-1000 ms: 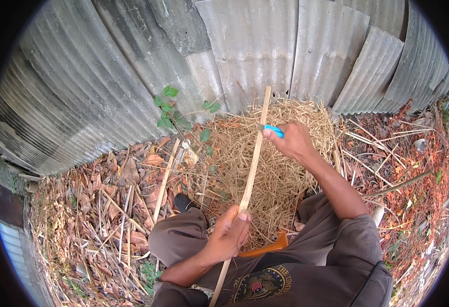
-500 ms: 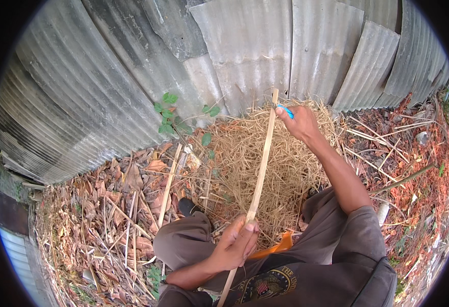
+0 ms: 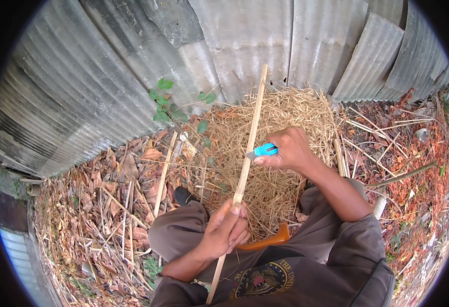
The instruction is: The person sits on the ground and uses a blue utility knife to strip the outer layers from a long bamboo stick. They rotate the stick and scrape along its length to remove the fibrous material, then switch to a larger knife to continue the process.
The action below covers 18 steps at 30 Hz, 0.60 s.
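Head view is showing a seated person looking down at 2 bare hands working on a long bamboo strip (image 3: 248, 153). That strip is running from the lap, near the lower edge, up and slightly right, its far tip reaching the corrugated metal wall (image 3: 245, 46). Left hand (image 3: 225, 230) is wrapping closed around the strip's lower part, fingers curled over it and thumb lying along the wood. Right hand (image 3: 288, 149) is gripping tight on a blue-handled knife (image 3: 261, 151), with the short blade pointing left and touching the strip's right edge, well above the other hand. Behind the strip, a heap of dry straw (image 3: 280, 117) is lying against the wall's foot. Dry brown leaves (image 3: 96, 204) and loose sticks are covering the ground to the left and right. Another pale stick (image 3: 164, 174) is lying on the leaves left of the knees, tilted much like the held strip. A small green plant (image 3: 165, 105) is growing against the metal sheets. An orange curved object (image 3: 265, 241) is resting between the person's legs, just right of the left hand.
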Available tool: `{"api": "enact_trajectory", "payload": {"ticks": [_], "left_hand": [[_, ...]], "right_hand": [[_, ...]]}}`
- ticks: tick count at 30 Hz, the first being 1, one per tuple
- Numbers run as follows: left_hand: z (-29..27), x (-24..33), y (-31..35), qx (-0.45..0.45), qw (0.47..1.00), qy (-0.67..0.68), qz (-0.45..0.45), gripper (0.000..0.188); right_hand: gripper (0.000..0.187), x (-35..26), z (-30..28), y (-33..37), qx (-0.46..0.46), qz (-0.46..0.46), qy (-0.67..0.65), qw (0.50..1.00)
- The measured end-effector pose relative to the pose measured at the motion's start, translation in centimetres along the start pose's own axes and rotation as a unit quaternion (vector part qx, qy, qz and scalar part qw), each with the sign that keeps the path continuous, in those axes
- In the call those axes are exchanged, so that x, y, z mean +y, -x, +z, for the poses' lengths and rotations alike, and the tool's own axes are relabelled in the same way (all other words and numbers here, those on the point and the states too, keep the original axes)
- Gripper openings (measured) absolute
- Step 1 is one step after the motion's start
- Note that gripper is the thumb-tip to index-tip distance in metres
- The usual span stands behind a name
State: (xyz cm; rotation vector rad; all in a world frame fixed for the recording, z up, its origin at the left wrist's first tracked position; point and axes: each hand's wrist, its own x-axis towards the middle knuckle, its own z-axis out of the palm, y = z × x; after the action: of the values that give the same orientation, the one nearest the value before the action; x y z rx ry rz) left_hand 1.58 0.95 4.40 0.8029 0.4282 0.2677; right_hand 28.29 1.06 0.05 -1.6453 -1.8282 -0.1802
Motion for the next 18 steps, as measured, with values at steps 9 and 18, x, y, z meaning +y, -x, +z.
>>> {"api": "enact_trajectory", "payload": {"ticks": [9,18], "left_hand": [[-0.1,-0.6,0.2,-0.014,1.0,-0.015,0.007,0.023],[0.2,-0.9,1.4,-0.046,0.998,-0.047,-0.015,0.022]], "right_hand": [[0.072,0.9,-0.3,-0.1,-0.008,0.123,0.035,0.992],[0.079,3.8,-0.3,-0.8,0.004,0.17,0.011,0.985]]}}
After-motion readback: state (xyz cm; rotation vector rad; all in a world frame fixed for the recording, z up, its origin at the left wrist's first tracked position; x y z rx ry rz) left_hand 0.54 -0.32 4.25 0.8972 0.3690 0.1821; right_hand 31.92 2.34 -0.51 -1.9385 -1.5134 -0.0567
